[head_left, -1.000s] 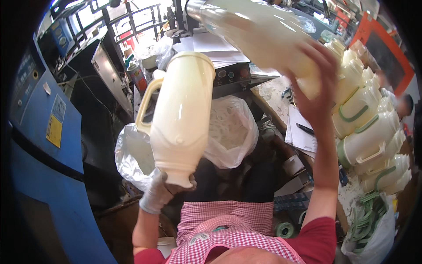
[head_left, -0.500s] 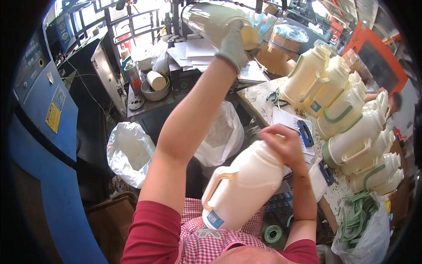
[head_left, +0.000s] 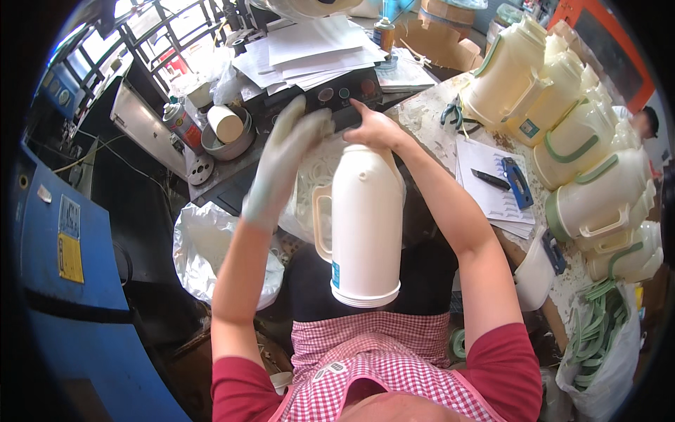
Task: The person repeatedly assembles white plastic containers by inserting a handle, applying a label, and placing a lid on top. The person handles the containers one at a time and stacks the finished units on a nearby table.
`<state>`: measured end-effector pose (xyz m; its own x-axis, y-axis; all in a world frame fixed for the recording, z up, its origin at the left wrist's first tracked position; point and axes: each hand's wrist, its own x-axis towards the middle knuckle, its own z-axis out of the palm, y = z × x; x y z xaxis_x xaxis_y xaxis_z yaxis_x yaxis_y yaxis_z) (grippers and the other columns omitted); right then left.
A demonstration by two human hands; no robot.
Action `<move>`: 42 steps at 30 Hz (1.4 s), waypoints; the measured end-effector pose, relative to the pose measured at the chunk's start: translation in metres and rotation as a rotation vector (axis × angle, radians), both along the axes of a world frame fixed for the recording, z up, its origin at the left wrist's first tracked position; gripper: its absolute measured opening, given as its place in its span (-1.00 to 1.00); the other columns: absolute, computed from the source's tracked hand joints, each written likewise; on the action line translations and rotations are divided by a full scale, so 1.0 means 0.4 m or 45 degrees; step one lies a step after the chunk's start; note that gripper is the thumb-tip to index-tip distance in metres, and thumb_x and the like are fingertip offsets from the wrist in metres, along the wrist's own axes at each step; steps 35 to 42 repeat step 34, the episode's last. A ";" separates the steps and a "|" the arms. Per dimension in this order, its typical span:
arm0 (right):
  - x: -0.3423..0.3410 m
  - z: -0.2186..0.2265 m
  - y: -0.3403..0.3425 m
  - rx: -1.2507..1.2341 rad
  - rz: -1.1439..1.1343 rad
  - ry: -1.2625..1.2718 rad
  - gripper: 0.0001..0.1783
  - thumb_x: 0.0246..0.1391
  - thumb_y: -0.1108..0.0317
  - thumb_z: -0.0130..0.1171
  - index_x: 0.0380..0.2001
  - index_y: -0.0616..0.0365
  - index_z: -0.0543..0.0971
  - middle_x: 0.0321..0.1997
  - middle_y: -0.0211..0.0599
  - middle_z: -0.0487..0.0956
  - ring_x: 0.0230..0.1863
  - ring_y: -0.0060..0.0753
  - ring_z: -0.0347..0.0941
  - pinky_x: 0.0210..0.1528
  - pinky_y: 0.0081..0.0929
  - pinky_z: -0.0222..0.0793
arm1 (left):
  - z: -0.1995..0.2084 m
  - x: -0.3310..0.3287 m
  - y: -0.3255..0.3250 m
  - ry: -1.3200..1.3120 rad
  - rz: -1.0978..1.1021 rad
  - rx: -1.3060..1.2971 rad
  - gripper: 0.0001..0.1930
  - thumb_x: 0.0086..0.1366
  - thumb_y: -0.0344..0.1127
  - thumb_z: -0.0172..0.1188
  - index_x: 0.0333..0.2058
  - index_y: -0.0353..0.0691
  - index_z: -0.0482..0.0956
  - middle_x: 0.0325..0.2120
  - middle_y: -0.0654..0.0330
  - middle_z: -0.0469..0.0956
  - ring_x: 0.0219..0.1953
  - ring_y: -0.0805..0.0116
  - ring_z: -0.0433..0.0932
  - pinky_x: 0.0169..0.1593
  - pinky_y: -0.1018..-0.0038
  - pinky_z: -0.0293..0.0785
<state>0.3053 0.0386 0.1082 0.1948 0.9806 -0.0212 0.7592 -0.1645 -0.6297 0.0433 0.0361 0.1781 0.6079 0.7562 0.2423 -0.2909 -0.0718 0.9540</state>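
A cream plastic vacuum-jug shell (head_left: 367, 225) hangs in front of my apron, its narrow end away from me and its wide ribbed rim toward me. Its handle is on the left, with a small blue label near the rim. My right hand (head_left: 373, 131) grips the narrow end, thumb raised and the other fingers partly hidden behind it. In a pale glove, my left hand (head_left: 285, 158) is lifted just left of the shell, blurred by motion, fingers stretched out and holding nothing. At the top edge, part of another glossy jug body (head_left: 302, 7) shows.
Several jug shells (head_left: 506, 70) line the right-hand bench (head_left: 425, 109), with pliers (head_left: 452, 112), papers and a blue cutter (head_left: 518, 184). A bag of green strips (head_left: 594, 337) sits lower right. White bags (head_left: 211, 235) stand below. A blue machine (head_left: 77, 281) fills the left.
My left hand has let go of the glossy jug body and come back toward me. My right hand has swung the cream shell left, from slanted to nearly straight. The view has shifted.
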 end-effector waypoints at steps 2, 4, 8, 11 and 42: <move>0.001 -0.025 0.074 -0.079 -0.052 -0.011 0.31 -0.17 -0.11 0.37 0.58 0.20 0.03 0.25 0.35 0.55 0.29 0.13 0.52 0.36 -0.27 0.37 | -0.099 -0.126 -0.083 0.119 0.058 -0.120 -0.41 0.59 -0.11 0.01 0.41 -0.39 0.23 0.13 -0.08 0.60 0.18 0.11 0.61 0.30 0.23 0.47; -0.006 -0.034 0.127 -0.130 -0.078 -0.039 0.28 -0.14 -0.11 0.37 0.57 0.22 0.06 0.24 0.33 0.56 0.28 0.11 0.53 0.36 -0.28 0.37 | -0.153 -0.237 -0.141 0.147 0.107 -0.373 -0.48 0.59 -0.16 0.01 0.37 -0.37 0.32 0.10 -0.05 0.61 0.13 0.17 0.63 0.28 0.26 0.48; -0.026 0.002 0.109 -0.112 -0.024 -0.082 0.12 -0.11 -0.13 0.37 0.46 0.25 0.31 0.23 0.22 0.60 0.26 0.06 0.56 0.34 -0.29 0.40 | -0.187 -0.351 -0.224 0.143 0.286 -0.635 -0.56 0.59 -0.24 0.01 0.31 -0.37 0.38 0.06 0.01 0.62 0.09 0.23 0.63 0.24 0.31 0.49; -0.070 0.081 -0.035 0.131 -0.022 -0.228 -0.09 -0.05 -0.29 0.36 0.20 0.20 0.63 0.07 0.06 0.71 0.13 -0.01 0.65 0.24 -0.25 0.50 | -0.172 -0.363 -0.272 0.194 0.259 -0.243 -0.60 0.57 -0.32 0.04 0.28 -0.37 0.40 0.03 0.05 0.62 0.07 0.28 0.61 0.20 0.35 0.49; 0.239 -0.237 -1.913 2.255 -1.258 1.705 -0.65 0.42 0.26 0.19 -0.06 0.43 0.49 -0.16 -0.11 0.65 -0.12 -0.28 0.64 -0.03 -0.49 0.68 | 0.061 -0.171 -0.403 0.189 -0.119 1.547 -0.86 0.40 -0.58 0.14 -0.11 -0.26 0.55 0.34 -0.13 0.42 0.34 -0.17 0.45 0.37 0.00 0.43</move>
